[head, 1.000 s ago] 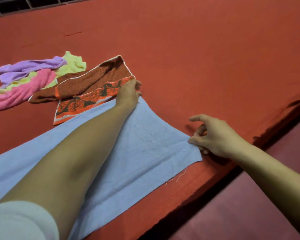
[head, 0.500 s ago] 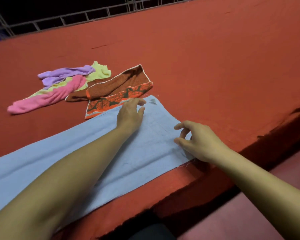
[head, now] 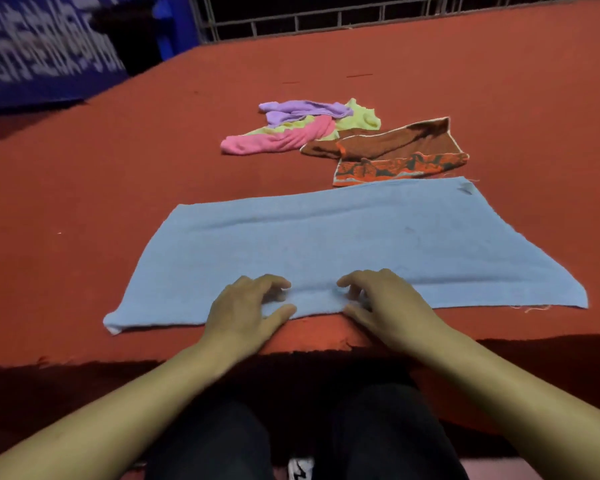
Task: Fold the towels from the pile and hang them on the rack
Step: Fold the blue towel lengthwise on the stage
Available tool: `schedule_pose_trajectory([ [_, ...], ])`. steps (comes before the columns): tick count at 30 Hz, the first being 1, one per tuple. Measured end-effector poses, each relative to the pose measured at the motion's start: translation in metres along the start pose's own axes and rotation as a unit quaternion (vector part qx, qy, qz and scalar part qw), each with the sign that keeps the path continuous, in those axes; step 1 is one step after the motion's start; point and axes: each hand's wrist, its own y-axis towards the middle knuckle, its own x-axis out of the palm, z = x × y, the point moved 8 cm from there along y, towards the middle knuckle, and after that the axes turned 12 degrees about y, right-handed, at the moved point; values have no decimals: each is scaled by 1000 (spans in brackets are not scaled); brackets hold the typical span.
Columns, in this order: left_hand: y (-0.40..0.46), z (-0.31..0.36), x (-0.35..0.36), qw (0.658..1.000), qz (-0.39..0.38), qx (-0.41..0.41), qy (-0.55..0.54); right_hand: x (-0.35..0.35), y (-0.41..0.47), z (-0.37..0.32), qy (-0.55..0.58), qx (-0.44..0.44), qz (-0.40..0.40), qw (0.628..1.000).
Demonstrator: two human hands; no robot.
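A light blue towel (head: pixel 343 244) lies spread flat on the red table (head: pixel 118 188), its long near edge close to the table's front edge. My left hand (head: pixel 246 310) and my right hand (head: pixel 381 303) sit side by side on the middle of that near edge. Each has curled fingers on top of the cloth and a thumb at the hem, pinching it. Behind the towel lies the pile: a brown and orange patterned towel (head: pixel 399 150), then pink (head: pixel 278 140), yellow-green (head: pixel 357 119) and purple (head: pixel 298 112) towels tangled together. No rack is in view.
The table's front edge (head: pixel 84 355) runs just below my hands, with my dark-trousered legs (head: pixel 378 434) under it. A metal railing (head: pixel 326 19) stands behind the far edge, and a blue banner (head: pixel 42 53) at the back left.
Both hands left the towel's right end and came to the middle of its near edge. My view swung left, so the whole towel now lies straight across in front of me.
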Motion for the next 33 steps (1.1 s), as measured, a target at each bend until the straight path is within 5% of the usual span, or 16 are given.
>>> schedule_pose_trajectory([
  [13,-11,-4,-31,998,20,7,-66,-19,-5,-17,27,-31,45,998],
  [18,-26,-36,-41,997,71,-21,-31,9,-14,-20,-9,-72,-35,997],
  [25,-51,-102,-50,997,37,-55,44,18,0,-39,-11,-87,-9,996],
  [33,-50,-127,-68,995,53,-61,-52,71,26,-85,-1,-111,-77,991],
])
